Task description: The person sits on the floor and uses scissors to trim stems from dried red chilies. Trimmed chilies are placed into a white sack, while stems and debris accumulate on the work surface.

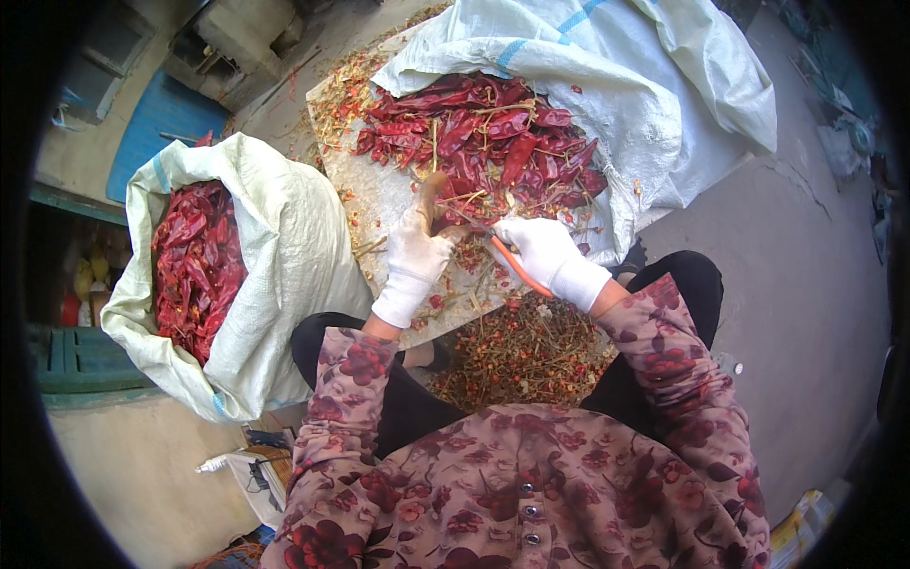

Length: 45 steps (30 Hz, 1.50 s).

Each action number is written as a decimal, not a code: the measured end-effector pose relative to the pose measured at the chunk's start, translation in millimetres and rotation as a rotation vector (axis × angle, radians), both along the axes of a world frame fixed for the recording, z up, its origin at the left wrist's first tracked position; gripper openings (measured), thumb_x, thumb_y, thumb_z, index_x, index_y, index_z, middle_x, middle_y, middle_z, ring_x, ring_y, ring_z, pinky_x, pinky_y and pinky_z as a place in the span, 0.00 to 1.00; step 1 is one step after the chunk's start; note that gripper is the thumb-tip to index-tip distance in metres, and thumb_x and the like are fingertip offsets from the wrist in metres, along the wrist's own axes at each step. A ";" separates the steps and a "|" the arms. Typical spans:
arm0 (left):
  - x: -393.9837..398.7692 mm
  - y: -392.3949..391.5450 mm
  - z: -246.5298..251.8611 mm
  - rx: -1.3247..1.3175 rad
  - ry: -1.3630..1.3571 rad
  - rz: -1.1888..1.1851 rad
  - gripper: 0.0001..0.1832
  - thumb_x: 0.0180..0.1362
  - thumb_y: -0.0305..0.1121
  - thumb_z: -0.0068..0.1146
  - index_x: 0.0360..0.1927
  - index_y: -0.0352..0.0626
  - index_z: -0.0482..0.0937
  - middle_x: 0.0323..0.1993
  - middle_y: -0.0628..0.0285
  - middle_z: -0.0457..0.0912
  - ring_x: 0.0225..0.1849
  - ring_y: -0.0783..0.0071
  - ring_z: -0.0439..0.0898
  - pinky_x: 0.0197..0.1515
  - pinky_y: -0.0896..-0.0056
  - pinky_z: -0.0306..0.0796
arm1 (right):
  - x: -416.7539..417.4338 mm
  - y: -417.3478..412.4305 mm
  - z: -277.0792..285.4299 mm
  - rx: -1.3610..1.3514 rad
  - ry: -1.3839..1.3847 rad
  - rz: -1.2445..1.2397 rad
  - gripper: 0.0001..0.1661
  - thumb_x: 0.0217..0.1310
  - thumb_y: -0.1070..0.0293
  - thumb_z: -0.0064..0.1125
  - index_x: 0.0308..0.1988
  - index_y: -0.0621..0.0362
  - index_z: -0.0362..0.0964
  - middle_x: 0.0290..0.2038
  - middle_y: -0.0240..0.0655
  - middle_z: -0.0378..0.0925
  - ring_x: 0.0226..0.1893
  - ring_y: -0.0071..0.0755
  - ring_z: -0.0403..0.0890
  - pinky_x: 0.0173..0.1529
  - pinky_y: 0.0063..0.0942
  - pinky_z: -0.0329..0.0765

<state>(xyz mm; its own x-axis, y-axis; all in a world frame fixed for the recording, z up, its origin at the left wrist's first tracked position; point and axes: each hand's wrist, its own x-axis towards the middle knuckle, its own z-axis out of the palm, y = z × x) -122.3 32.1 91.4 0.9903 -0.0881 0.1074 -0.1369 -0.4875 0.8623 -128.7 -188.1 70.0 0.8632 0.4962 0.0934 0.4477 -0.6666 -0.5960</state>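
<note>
Both hands wear white gloves with stained fingertips. My right hand [544, 252] is closed on scissors [519, 264] with orange handles, whose blades point up and left towards my left hand. My left hand [423, 245] has its thumb near the blades and its fingers round a dried red chilli [453, 186], partly hidden by the glove. Just beyond both hands, a heap of dried red chillies [519, 156] with pale stems spills from the mouth of a white woven sack [618, 92] lying on its side. Cut stems and chilli scraps [526, 348] lie below the hands, between my legs.
An upright white woven sack [298, 235], filled with dried red chillies [195, 270], stands at the left. A pale sheet [370, 206] strewn with seeds and scraps lies under the heap. Concrete floor [775, 270] shows at the right, and a blue panel [160, 128] is at the upper left.
</note>
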 end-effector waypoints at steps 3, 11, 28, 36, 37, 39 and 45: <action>3.7 -1.0 -5.8 -0.333 0.016 -0.057 0.44 0.55 0.19 0.73 0.75 0.41 0.66 0.45 0.61 0.88 0.41 0.76 0.85 0.45 0.72 0.79 | -2.3 -5.4 11.2 0.280 0.303 0.087 0.13 0.70 0.58 0.59 0.44 0.55 0.79 0.27 0.40 0.80 0.29 0.43 0.85 0.35 0.43 0.79; 16.6 22.3 -16.1 -0.813 0.133 -0.014 0.39 0.57 0.16 0.71 0.72 0.44 0.71 0.46 0.66 0.87 0.41 0.77 0.83 0.43 0.78 0.78 | 18.7 -22.8 39.7 1.799 0.884 -0.089 0.27 0.78 0.54 0.55 0.59 0.67 0.69 0.32 0.29 0.77 0.30 0.28 0.81 0.35 0.31 0.80; 81.7 5.6 -67.3 0.610 0.146 0.282 0.33 0.55 0.49 0.73 0.62 0.47 0.80 0.53 0.48 0.88 0.55 0.46 0.85 0.57 0.53 0.78 | 35.5 -23.8 -7.4 1.390 0.853 -0.458 0.25 0.77 0.49 0.54 0.56 0.60 0.74 0.40 0.37 0.81 0.39 0.36 0.85 0.44 0.39 0.84; 73.2 23.7 -54.7 0.103 0.095 0.243 0.28 0.60 0.26 0.64 0.66 0.37 0.76 0.50 0.54 0.88 0.48 0.66 0.88 0.50 0.65 0.83 | 34.6 -11.3 2.2 0.473 0.273 -0.413 0.21 0.71 0.52 0.57 0.50 0.58 0.77 0.39 0.45 0.84 0.40 0.47 0.86 0.47 0.40 0.80; 69.5 21.9 -49.5 -0.102 0.202 0.185 0.29 0.61 0.26 0.63 0.67 0.37 0.73 0.49 0.53 0.88 0.45 0.66 0.88 0.45 0.66 0.82 | 32.3 -10.2 2.4 0.392 0.157 -0.416 0.21 0.71 0.51 0.58 0.50 0.58 0.77 0.40 0.46 0.84 0.42 0.51 0.86 0.49 0.42 0.80; 50.0 18.2 -39.9 -0.517 0.487 0.062 0.31 0.63 0.25 0.61 0.71 0.36 0.69 0.47 0.53 0.87 0.39 0.68 0.87 0.35 0.70 0.82 | 27.6 -5.5 1.3 0.285 -0.064 -0.384 0.20 0.70 0.52 0.59 0.49 0.57 0.77 0.39 0.45 0.84 0.42 0.52 0.86 0.48 0.45 0.80; 32.2 7.4 -17.9 -0.446 0.198 -0.016 0.26 0.59 0.30 0.73 0.61 0.37 0.81 0.38 0.56 0.88 0.33 0.71 0.85 0.32 0.71 0.77 | 14.5 -7.6 -3.9 -0.158 -0.263 -0.181 0.10 0.67 0.60 0.57 0.42 0.53 0.77 0.33 0.42 0.80 0.38 0.52 0.85 0.40 0.50 0.78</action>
<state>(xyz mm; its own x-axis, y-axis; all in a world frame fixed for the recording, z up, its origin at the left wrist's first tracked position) -90.0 39.6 73.5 0.9944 -0.0916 -0.0522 0.0464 -0.0637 0.9969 -114.1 -195.7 66.1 0.8950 0.3633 0.2589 0.4383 -0.8240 -0.3590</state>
